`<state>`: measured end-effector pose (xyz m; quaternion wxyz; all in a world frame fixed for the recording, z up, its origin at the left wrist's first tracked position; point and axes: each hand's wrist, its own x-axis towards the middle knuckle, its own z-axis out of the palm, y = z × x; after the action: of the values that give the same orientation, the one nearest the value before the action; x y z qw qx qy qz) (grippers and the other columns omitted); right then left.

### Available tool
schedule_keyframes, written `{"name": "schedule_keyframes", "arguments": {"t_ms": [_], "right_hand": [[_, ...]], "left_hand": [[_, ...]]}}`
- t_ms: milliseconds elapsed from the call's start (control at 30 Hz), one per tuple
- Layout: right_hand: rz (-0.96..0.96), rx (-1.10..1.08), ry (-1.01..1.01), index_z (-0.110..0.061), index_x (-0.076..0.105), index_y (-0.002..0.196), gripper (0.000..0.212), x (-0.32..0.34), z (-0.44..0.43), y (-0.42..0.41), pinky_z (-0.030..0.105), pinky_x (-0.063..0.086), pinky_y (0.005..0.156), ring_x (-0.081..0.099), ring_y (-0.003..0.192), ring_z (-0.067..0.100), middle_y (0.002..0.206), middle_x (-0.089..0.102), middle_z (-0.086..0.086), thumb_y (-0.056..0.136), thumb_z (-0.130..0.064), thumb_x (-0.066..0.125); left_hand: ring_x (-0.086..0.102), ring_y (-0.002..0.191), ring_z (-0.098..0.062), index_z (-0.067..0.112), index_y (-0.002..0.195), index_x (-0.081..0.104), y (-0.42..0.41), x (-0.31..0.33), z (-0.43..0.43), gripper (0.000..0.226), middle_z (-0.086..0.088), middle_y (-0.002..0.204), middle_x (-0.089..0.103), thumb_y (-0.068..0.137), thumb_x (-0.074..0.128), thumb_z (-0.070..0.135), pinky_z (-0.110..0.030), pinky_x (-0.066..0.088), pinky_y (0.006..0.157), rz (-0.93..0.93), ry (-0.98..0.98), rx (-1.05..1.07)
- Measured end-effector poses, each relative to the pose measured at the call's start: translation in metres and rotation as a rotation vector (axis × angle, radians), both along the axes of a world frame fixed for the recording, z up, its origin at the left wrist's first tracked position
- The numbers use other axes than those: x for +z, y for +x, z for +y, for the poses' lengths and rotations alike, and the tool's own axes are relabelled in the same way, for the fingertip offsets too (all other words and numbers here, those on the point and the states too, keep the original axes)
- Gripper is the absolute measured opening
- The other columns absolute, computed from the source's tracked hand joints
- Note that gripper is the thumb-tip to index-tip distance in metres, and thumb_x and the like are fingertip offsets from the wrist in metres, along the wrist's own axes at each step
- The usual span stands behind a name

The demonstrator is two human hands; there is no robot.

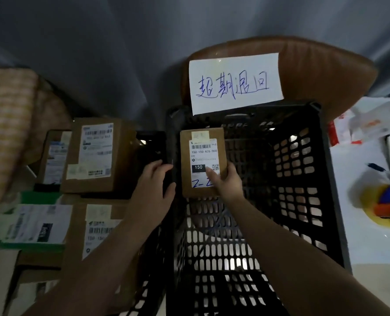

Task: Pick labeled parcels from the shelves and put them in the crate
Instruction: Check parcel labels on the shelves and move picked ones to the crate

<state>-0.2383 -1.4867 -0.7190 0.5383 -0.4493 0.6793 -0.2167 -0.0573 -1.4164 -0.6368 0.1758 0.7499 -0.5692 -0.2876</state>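
Observation:
A small brown cardboard parcel (202,142) with a white label reading "150" hangs over the far left part of the black perforated crate (326,169). My right hand (227,182) grips its lower right corner, thumb pressed on the label. My left hand (154,190) is just outside the crate's left wall, its fingers curled round a dark flat device (152,149) that looks like a phone. The crate's inside shows no other parcel.
Several labeled cardboard boxes lie at left: two at the back (91,156) (55,160), one nearer (96,231), and a green-taped one (30,224). A handwritten paper sign (234,82) stands behind the crate against a brown chair (326,71). A white table (367,236) with pens is at right.

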Motion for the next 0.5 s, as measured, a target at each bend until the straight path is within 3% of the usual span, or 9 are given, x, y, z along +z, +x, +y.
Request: {"name": "schedule_keyframes", "arguments": {"t_ms": [100,200,300,433,500], "right_hand": [[0.113,0.073,-0.04,-0.02,0.042,0.135,0.063,-0.017,0.001,0.0,0.039,0.052,0.09,0.058,0.112,0.021,0.119,0.058,-0.002,0.084,-0.044,0.068],[0.313,0.197,-0.158,-0.029,0.021,0.147,0.076,-0.017,0.002,0.002,0.038,0.05,0.081,0.052,0.114,0.022,0.14,0.037,0.005,0.087,-0.046,0.063],[0.535,0.413,-0.218,-0.039,0.021,0.145,0.062,-0.01,-0.003,0.008,0.039,0.051,0.081,0.047,0.119,0.028,0.141,0.028,0.008,0.093,-0.047,0.054],[0.502,0.441,-0.18,-0.038,0.029,0.145,0.055,-0.006,-0.006,0.003,0.037,0.047,0.092,0.045,0.12,0.031,0.14,0.031,0.011,0.096,-0.035,0.053],[0.382,0.413,-0.183,-0.032,0.035,0.145,0.053,-0.004,-0.007,-0.001,0.033,0.04,0.095,0.043,0.122,0.034,0.141,0.034,0.015,0.095,-0.027,0.055]], "left_hand": [[0.04,0.127,-0.014,0.019,0.135,0.045,-0.002,-0.009,-0.002,0.043,0.0,0.143,0.033,0.094,0.055,0.02,-0.021,0.033,0.095,0.021,-0.018,-0.005],[0.04,0.126,-0.014,0.019,0.137,0.043,-0.007,-0.013,-0.002,0.045,0.0,0.145,0.03,0.093,0.055,0.02,-0.026,0.039,0.1,0.013,-0.018,-0.04],[0.039,0.13,-0.019,0.018,0.139,0.04,-0.01,-0.013,-0.003,0.049,-0.004,0.147,0.028,0.093,0.055,0.022,-0.036,0.041,0.105,-0.051,-0.011,-0.061],[0.036,0.131,-0.021,0.019,0.142,0.036,-0.011,-0.01,-0.003,0.051,-0.005,0.149,0.028,0.094,0.053,0.024,-0.032,0.037,0.103,-0.13,-0.001,-0.083],[0.037,0.13,-0.02,0.019,0.142,0.035,-0.011,-0.009,-0.002,0.051,-0.004,0.148,0.029,0.095,0.053,0.024,-0.03,0.036,0.101,-0.135,-0.007,-0.091]]}}
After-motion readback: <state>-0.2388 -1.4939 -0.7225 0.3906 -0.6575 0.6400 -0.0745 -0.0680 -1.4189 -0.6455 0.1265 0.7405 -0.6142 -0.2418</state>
